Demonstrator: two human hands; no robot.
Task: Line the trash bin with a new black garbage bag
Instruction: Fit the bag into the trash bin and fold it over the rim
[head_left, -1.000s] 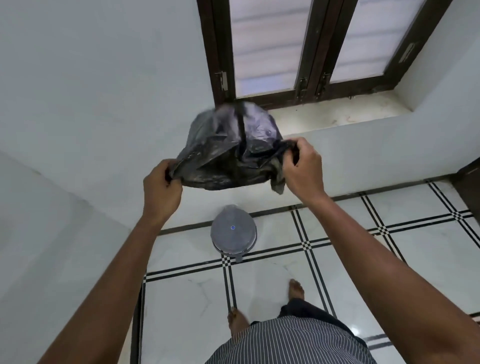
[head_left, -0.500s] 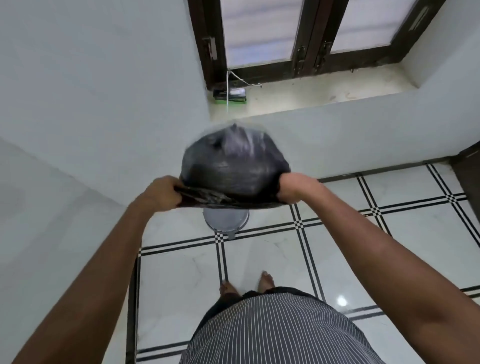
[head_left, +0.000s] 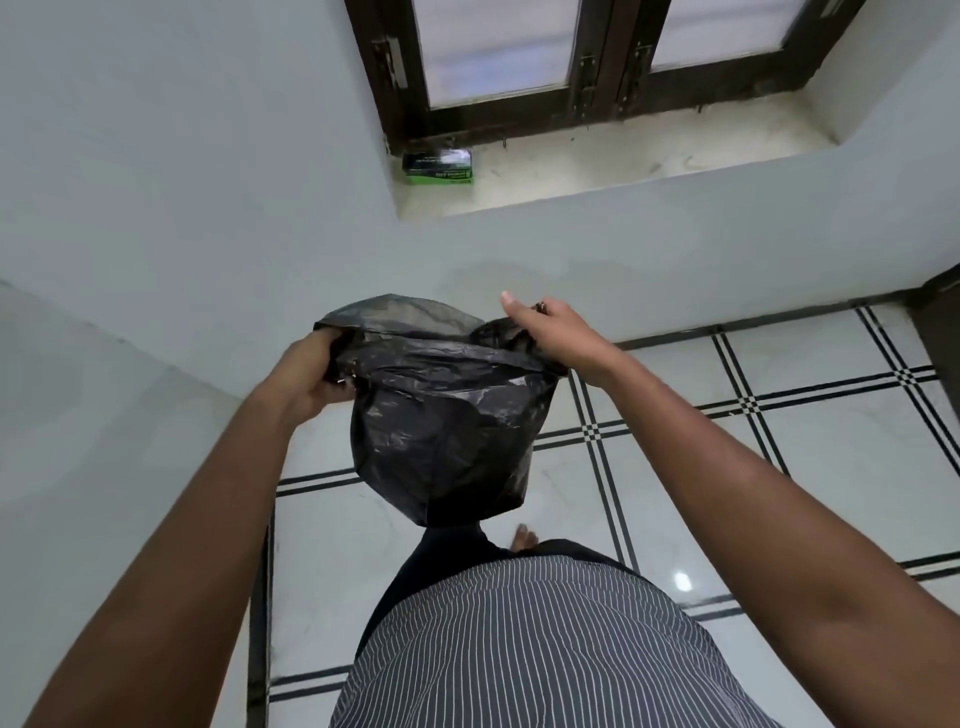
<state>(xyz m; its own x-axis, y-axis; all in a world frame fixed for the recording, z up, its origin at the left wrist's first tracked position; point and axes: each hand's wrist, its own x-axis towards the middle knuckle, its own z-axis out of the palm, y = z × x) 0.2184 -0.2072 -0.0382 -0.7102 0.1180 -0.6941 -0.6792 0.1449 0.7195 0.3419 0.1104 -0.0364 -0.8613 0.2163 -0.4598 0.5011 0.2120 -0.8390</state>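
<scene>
While held between both hands: black garbage bag (head_left: 447, 431), mouth spread open, interior unseen; left hand (head_left: 311, 374) gripping near rim, right hand (head_left: 558, 332) pinching far rim, forefinger extended.

A green and black box (head_left: 438, 167) on the window sill (head_left: 623, 161) carries printed lettering, too small and blurred to read.

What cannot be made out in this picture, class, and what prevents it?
- Trash bin: head view, not visible; perhaps behind the hanging black bag.
- Green box on the windowsill: print too small to read.
- Left hand fingertips: buried in the bag's rim.
- Right hand: grip partly hidden.
</scene>
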